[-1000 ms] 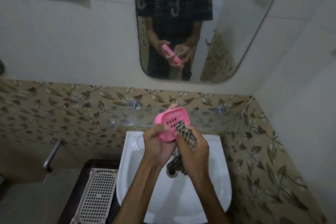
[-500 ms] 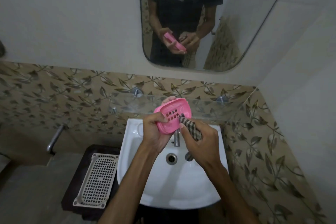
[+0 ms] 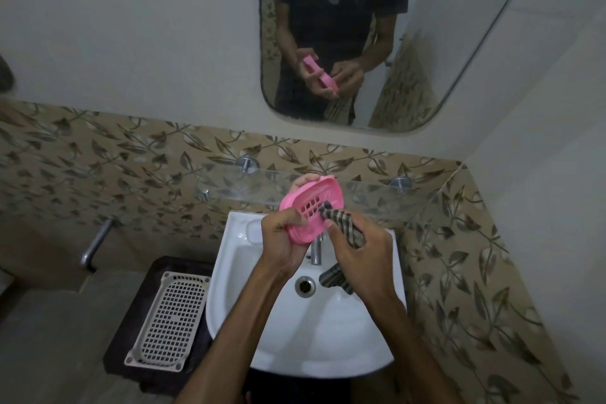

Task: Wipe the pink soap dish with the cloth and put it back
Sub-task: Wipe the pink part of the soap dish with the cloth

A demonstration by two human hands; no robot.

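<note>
My left hand (image 3: 283, 241) grips the tilted pink dish (image 3: 312, 208) above the sink (image 3: 331, 348), thumb curled over its near rim. At its 3 o'clock, my right hand (image 3: 362, 254) pinches the striped cloth (image 3: 342, 223), whose tip presses into the dish's slotted hollow.

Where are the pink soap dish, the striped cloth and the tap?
pink soap dish (image 3: 323, 198): head view, inner floor above the slots.
striped cloth (image 3: 347, 225): head view, bunched part above the right hand.
tap (image 3: 315, 252): head view, metal stem.

Tray (image 3: 169, 316) left of basin (image 3: 331, 344), mirror (image 3: 426, 43) above
</note>
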